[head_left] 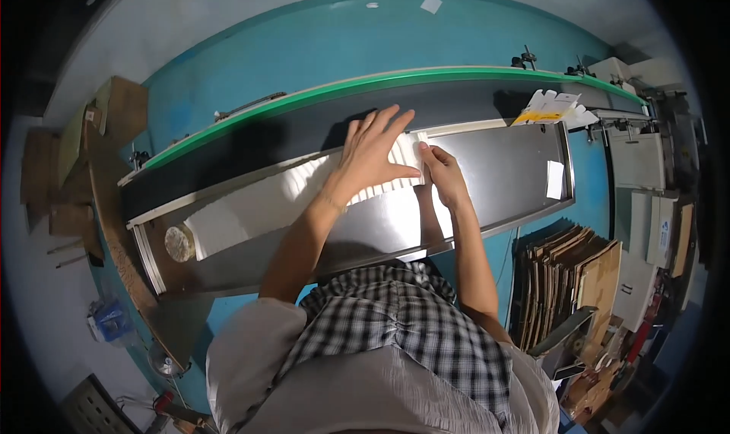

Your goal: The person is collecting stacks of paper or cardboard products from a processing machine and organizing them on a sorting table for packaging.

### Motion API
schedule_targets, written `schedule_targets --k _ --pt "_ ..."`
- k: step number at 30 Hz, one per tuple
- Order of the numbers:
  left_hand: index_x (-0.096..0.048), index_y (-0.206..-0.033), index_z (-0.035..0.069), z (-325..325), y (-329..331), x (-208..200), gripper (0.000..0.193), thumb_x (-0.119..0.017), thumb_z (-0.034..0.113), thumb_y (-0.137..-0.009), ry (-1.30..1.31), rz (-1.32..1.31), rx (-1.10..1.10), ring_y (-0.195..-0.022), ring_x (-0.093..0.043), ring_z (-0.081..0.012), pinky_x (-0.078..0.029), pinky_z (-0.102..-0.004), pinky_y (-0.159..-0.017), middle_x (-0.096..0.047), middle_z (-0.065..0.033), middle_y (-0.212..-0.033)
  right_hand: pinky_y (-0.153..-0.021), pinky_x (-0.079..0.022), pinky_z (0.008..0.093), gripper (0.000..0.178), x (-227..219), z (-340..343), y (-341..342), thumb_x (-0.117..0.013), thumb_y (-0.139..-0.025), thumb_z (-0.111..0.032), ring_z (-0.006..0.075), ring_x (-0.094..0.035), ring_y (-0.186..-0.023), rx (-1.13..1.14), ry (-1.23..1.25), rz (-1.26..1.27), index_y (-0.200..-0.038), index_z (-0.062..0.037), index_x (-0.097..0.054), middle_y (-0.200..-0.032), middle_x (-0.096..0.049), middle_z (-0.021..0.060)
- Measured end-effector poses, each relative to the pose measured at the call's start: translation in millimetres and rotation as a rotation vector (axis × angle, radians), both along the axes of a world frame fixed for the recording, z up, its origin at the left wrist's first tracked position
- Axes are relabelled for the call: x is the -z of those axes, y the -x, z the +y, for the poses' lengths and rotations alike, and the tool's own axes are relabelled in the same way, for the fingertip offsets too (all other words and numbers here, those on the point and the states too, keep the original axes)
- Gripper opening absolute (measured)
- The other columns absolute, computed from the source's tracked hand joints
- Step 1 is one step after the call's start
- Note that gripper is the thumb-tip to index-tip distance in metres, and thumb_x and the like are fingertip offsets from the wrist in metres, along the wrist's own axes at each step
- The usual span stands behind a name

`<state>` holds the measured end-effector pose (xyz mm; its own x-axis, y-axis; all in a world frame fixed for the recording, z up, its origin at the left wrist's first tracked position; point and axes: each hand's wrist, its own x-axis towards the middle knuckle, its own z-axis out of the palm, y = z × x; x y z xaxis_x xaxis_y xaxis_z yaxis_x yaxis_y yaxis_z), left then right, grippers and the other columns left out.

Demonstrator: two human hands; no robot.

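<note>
- The long metal worktop is stretching before the person.
- The white strip is lying lengthwise on it, running smooth at left and forming ridges near the hands.
- The left hand is spreading wide over the ridges — palm down, gripping nothing.
- The right hand is pinching the strip's right end — thumb and fingers nearly together.
- A round block is sitting just beside the strip's left end.

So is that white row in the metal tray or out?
In: the white row lies inside the rim of the tray, below the left hand.
</note>
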<state>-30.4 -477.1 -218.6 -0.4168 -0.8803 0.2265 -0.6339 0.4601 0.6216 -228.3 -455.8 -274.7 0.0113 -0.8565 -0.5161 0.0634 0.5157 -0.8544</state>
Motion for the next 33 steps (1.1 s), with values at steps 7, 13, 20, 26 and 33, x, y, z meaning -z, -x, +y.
schedule_targets --k 7,13,20,26,33 --pt "-0.07 -0.109 0.005 -28 -6 41 0.069 -0.082 0.058 -0.065 -0.338 -0.013 0.074 -0.098 -0.067 -0.0361 -0.053 -0.0443 -0.083 -0.07 -0.0163 -0.102 -0.073 -0.053 0.0303 0.029 3 -21 31 -0.068 -0.092 -0.022 0.0174 -0.068 -0.083 -0.079 0.161 0.143 -0.102 0.0052 -0.068 -0.09 -0.071 0.0136" --pt "-0.065 -0.119 0.004 -27 -9 24 0.082 -0.085 0.059 -0.061 -0.323 -0.044 0.134 -0.107 -0.064 -0.038 -0.05 -0.0455 -0.092 -0.067 -0.0186 -0.112 -0.078 -0.053 0.0316 0.048 20 -14 2 -0.061 -0.098 -0.044 0.0189 -0.066 -0.085 -0.128 0.378 0.304 -0.11 0.002 -0.065 -0.092 -0.069 0.0123" --pt "-0.056 -0.135 0.006 -26 -27 24 0.093 -0.088 0.051 -0.06 -0.36 0.038 0.211 -0.116 -0.06 -0.0406 -0.048 -0.046 -0.098 -0.062 -0.0211 -0.126 -0.075 -0.049 0.0264 0.043 -2 0 -19 -0.066 -0.097 -0.037 0.0113 -0.058 -0.084 -0.085 0.024 0.078 -0.112 0.0039 -0.066 -0.096 -0.067 0.0071" --pt "-0.059 -0.123 0.006 -19 -31 19 0.078 -0.089 0.046 -0.064 -0.396 -0.012 0.17 -0.112 -0.062 -0.0379 -0.049 -0.0424 -0.093 -0.064 -0.0182 -0.121 -0.078 -0.052 0.0296 0.04 -9 -3 7 -0.064 -0.097 -0.025 0.0175 -0.065 -0.085 -0.291 0.091 0.264 -0.118 0.0083 -0.062 -0.1 -0.069 0.0128" --pt "-0.058 -0.127 0.004 -22 -36 24 0.081 -0.089 0.045 -0.065 -0.387 0.028 0.155 -0.113 -0.061 -0.0402 -0.049 -0.0436 -0.095 -0.063 -0.0212 -0.121 -0.07 -0.049 0.0253 0.048 6 -10 -32 -0.068 -0.094 -0.046 0.01 -0.059 -0.075 -0.138 0.365 0.229 -0.106 0.0013 -0.065 -0.085 -0.066 0.0044"
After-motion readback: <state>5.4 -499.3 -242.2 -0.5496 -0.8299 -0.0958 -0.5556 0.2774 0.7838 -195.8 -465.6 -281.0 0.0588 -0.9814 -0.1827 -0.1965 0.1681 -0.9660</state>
